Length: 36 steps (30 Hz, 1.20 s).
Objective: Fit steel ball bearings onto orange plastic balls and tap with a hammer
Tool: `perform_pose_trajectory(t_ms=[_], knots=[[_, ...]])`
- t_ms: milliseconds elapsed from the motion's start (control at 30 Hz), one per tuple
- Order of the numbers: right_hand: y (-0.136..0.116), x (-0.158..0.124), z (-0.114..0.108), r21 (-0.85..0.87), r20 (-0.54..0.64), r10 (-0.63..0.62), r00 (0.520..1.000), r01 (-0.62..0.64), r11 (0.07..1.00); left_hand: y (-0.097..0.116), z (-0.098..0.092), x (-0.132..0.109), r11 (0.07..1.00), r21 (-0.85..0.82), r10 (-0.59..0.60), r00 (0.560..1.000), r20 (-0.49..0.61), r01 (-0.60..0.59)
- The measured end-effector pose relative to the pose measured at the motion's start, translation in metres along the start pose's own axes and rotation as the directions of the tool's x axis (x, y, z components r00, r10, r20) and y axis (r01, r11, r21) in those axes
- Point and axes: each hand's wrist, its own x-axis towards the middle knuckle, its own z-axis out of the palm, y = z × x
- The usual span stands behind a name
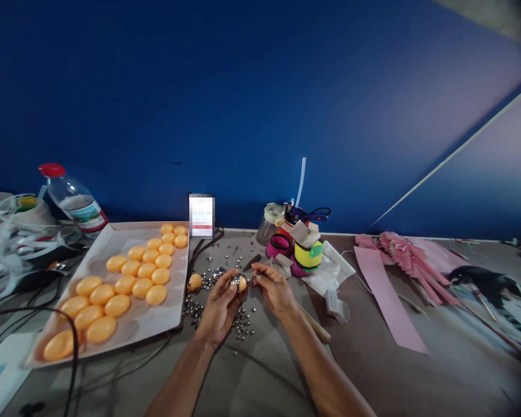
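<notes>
My left hand is closed around a small orange egg-shaped piece partly covered with shiny silver beads. My right hand pinches something thin and dark against that piece; I cannot make out what it is. Both hands hover over a scatter of small silver beads on the table. One loose orange piece lies just left of my left hand. A tray to the left carries several plain orange pieces in rows.
A water bottle with a red cap lies at the back left beside tangled white strips and cables. Jars, tape rolls and tools stand behind my hands. Pink paper strips lie to the right. A blue wall stands behind.
</notes>
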Motion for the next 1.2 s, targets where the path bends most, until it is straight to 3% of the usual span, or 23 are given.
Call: perform_pose_trajectory(t_ms=[433, 700, 1000, 1200], knots=[[-0.007, -0.005, 0.003, -0.277, 0.047, -0.101, 0.994, 0.110, 0.955, -0.004, -0.003, 0.003, 0.983, 0.171, 0.074, 0.997, -0.024, -0.068], [-0.011, -0.007, 0.005, -0.098, 0.089, -0.094, 0.992, 0.103, 0.990, -0.006, -0.007, 0.004, 0.895, 0.419, 0.189, 0.981, -0.039, -0.156], [-0.016, -0.011, 0.011, -0.414, 0.161, -0.177, 0.971, 0.229, 0.881, -0.003, 0.001, 0.003, 0.869, 0.463, 0.211, 0.977, -0.025, -0.176], [-0.015, -0.012, 0.011, -0.446, 0.190, -0.121, 0.974, 0.195, 0.873, -0.006, 0.000, 0.004, 0.839, 0.500, 0.257, 0.966, -0.013, -0.217]])
